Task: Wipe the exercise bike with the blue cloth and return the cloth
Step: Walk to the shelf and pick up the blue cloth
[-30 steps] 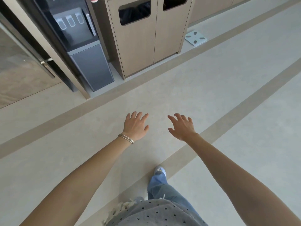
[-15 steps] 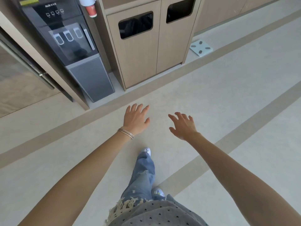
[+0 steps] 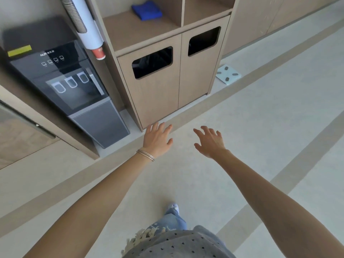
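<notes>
- Blue cloth (image 3: 146,10) now in sight, folded on shelf (image 3: 130,32), well apart from left hand (image 3: 157,139) and right hand (image 3: 209,143).
- Fingers spread on both, holding nothing.
- Closer than before; probably grabbing cloth next.

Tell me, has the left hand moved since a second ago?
Yes. The left hand has moved forward, towards the bin cabinet; its fingertips now overlap its base.

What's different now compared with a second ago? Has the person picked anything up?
The person has stepped closer to the light wooden cabinet, and the view has lifted, so the folded blue cloth on its open shelf now shows. Nothing was taken hold of: the left hand and right hand stay open and empty, stretched out ahead.
</notes>
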Available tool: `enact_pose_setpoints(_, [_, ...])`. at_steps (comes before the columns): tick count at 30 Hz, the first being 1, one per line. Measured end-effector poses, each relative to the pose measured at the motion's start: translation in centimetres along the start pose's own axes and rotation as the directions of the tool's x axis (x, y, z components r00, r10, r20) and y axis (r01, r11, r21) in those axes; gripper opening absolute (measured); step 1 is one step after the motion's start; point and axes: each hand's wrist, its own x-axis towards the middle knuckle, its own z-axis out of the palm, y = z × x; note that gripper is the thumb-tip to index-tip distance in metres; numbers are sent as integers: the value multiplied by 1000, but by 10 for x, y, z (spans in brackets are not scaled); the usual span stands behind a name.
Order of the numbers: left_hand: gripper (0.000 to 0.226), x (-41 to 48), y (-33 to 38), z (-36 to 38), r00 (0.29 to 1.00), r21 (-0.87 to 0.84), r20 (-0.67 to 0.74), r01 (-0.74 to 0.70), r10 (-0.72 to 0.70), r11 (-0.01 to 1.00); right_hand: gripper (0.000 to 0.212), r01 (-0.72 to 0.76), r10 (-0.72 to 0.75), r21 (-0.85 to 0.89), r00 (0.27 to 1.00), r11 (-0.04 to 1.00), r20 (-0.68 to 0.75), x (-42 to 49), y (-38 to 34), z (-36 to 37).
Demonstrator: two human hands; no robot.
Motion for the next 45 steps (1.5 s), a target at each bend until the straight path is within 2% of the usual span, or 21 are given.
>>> enact_pose_setpoints(15, [57, 115, -17, 19, 995, -31, 98, -9, 12, 999, 60, 38, -38, 4, 996, 999, 85, 117, 30, -5])
enact_pose_setpoints(26, [56, 255, -14, -18, 993, -44, 40, 112, -111, 993, 61, 142, -141, -15, 987, 990, 74, 260, 97, -62])
enact_pose_setpoints(33, [57, 317, -9, -19, 975, -76, 75, 213, -208, 974, 61, 229, -224, -43, 970, 973, 89, 331, 121, -76])
enact_pose_setpoints(39, [58, 344, -32, -14, 959, -103, 83, 277, -270, 955, 61, 270, -264, -28, 956, 962, 127, 371, 119, -77])
enact_pose_setpoints(45, [59, 389, -73, -16, 956, -87, 78, 287, -281, 954, 60, 311, -308, -36, 948, 950, 79, 433, 102, -93])
